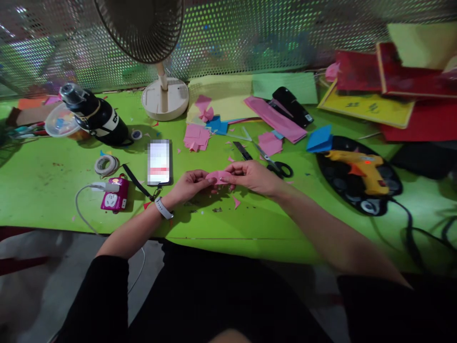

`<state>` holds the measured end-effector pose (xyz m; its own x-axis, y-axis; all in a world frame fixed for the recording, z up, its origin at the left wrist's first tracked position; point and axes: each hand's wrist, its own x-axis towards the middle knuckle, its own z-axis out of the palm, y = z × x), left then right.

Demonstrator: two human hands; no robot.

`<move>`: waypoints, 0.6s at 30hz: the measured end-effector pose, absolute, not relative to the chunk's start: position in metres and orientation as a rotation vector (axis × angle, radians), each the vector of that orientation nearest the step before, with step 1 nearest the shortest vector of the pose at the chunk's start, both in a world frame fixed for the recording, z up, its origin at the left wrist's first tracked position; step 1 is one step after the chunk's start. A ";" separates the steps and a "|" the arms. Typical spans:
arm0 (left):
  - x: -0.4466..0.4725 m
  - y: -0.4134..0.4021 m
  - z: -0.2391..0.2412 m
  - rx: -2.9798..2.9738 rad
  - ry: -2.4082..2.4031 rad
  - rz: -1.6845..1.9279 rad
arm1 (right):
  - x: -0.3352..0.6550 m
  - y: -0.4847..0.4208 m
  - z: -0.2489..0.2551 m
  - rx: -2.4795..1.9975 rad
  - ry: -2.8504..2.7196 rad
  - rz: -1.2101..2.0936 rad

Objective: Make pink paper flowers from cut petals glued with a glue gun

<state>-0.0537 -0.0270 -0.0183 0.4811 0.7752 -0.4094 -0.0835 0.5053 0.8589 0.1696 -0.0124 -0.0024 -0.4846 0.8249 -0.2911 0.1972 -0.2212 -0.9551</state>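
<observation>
Between my hands, just above the green table [200, 226], is a small piece of pink paper [218, 177] with a rounded edge. My left hand [193, 186] pinches its left side with thumb and fingers. On the right side, my right hand [250, 176] grips it the same way. Black-handled scissors [280, 167] lie just beyond my right hand, next to a utility knife [243, 150]. A pile of pink paper squares [196, 137] rests farther back, with a folded pink paper flower [205, 110] near it. Small pink scraps are scattered around my hands.
A phone [159, 162], tape roll [106, 165] and purple power adapter [114, 194] lie at left. Behind them stand a black bottle [98, 116] and a fan [164, 100]. A stapler [293, 105] lies at the back; a yellow glue gun [360, 166] rests on a black tray at right.
</observation>
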 end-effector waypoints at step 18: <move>-0.054 -0.027 -0.021 0.998 0.956 0.623 | 0.167 -0.012 0.003 -1.240 -1.579 1.768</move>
